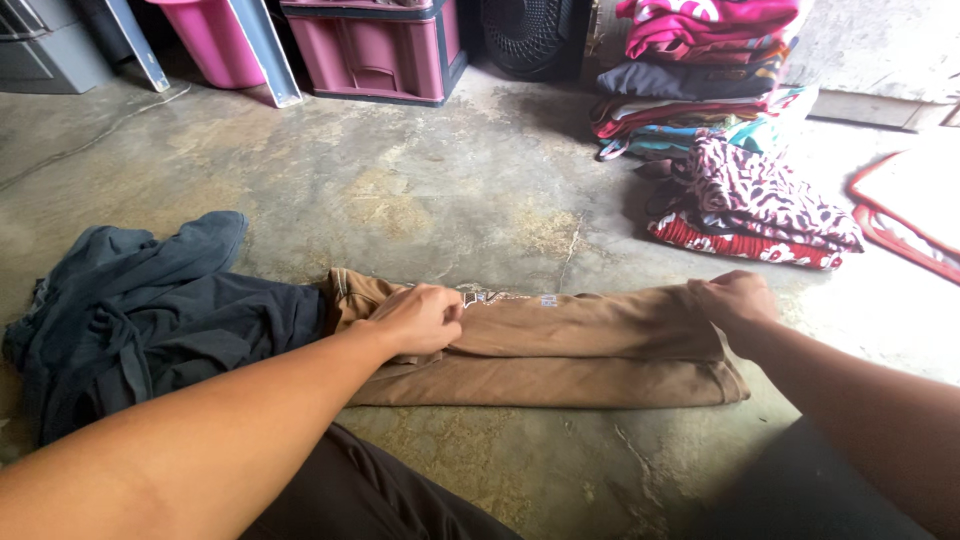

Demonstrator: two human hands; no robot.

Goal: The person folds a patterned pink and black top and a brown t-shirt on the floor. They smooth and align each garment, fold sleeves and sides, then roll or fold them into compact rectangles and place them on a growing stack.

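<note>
Head view shows your left hand (420, 318) pinching the brown garment (560, 350) near its collar end, and your right hand (735, 303) closed on its far right edge. That soft cloth lies folded long and narrow on rough, cracked concrete floor (420, 190), bare ahead of it. Crumpled dark clothing (150, 320) touches its left end; stacked patterned fabrics (740, 190) sit near, right-forward.
</note>
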